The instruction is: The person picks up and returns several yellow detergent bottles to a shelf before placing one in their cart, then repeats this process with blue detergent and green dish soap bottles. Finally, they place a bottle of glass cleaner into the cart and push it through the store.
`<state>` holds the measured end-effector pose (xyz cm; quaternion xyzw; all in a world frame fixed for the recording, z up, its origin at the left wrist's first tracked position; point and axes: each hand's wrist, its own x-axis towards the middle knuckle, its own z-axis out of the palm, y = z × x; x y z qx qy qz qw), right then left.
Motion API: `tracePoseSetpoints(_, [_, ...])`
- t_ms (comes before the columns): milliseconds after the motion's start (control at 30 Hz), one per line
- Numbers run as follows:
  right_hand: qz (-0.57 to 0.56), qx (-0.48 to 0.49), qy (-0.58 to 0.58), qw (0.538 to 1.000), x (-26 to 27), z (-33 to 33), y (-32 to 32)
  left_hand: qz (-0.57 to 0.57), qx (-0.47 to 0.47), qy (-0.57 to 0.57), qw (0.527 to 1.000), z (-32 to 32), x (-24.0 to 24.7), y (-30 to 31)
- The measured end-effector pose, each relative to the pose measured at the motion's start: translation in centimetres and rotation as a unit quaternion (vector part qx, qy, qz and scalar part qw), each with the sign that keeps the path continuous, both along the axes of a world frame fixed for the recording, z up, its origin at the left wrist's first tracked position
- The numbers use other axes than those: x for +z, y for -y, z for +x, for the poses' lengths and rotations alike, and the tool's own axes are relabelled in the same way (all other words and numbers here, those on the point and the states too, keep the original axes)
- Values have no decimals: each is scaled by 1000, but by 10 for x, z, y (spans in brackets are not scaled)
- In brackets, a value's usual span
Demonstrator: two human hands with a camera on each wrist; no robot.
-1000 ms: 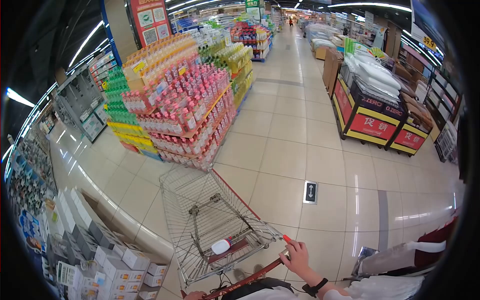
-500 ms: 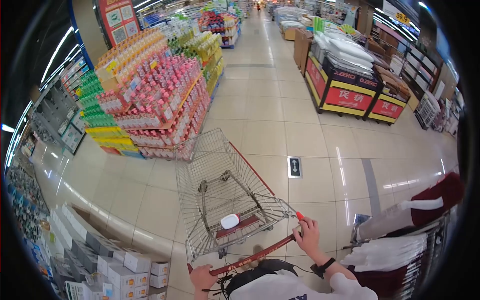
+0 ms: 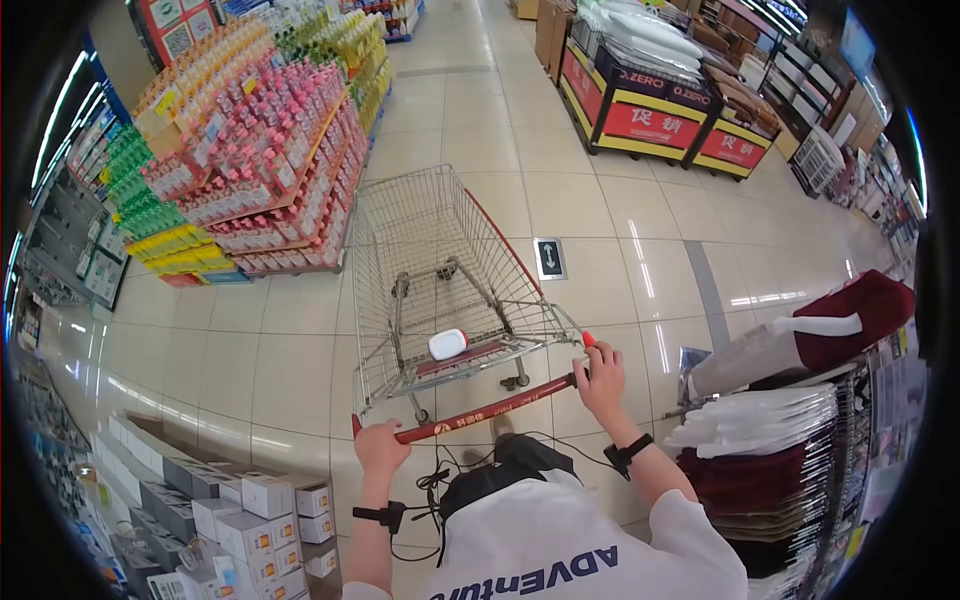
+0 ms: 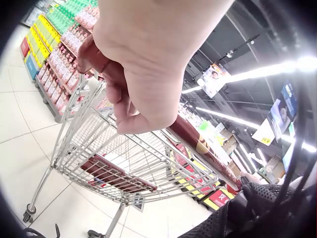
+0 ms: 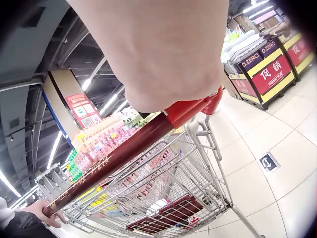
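Note:
A wire shopping cart stands on the tiled floor in front of me. My left hand grips the left end of its red handle bar. My right hand grips the right end by the red end cap. A small white bottle lies in the cart's basket near the handle. The left wrist view shows my left hand with its fingers curled round the bar. In the right wrist view my right hand wraps the red bar.
A pallet display of pink, yellow and green bottles stands ahead on the left. Stacked white boxes sit at the lower left. Folded textiles on a rack crowd the right. Red-and-black promo bins lie ahead right, with open aisle between.
The view has tipped downward and the cart has come closer and straighter. My left hand, barely in view a second ago, now shows fully on the bar. Both hands keep their grip.

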<state>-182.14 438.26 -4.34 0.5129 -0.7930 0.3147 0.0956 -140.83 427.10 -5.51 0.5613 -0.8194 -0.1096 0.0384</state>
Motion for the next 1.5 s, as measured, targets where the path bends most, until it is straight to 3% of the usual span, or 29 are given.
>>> tracePoseSetpoints(467, [34,-48,11,998,7,-20,30,77,-73,-1,994,-39,26,78])
tracePoseSetpoints(667, [49,-65,54,995,8,-29,42,280,-168,-66,943,-53,55,131])
tracePoseSetpoints(733, [55,-72,67,994,7,-35,45,360,-92,-90,924,-71,71,146])
tracePoseSetpoints(900, [82,-89,102,988,7,-52,54,311,-112,-51,942,-179,113,200])
tracePoseSetpoints(967, [83,-93,106,987,7,-60,60,207,-174,-34,962,-233,114,228])
tracePoseSetpoints(1067, [77,-101,121,985,7,-72,73,181,-212,5,960,-308,52,282])
tracePoseSetpoints(1233, [79,-125,126,981,10,-87,91,229,-172,127,950,-372,-150,352])
tracePoseSetpoints(1267, [79,-130,124,981,10,-92,96,229,-176,128,949,-384,-156,354])
tracePoseSetpoints(1333, [84,-133,128,979,11,-98,103,281,-125,240,921,-408,-169,351])
tracePoseSetpoints(1500, [103,-163,137,972,13,-115,125,291,-167,227,914,-407,-206,390])
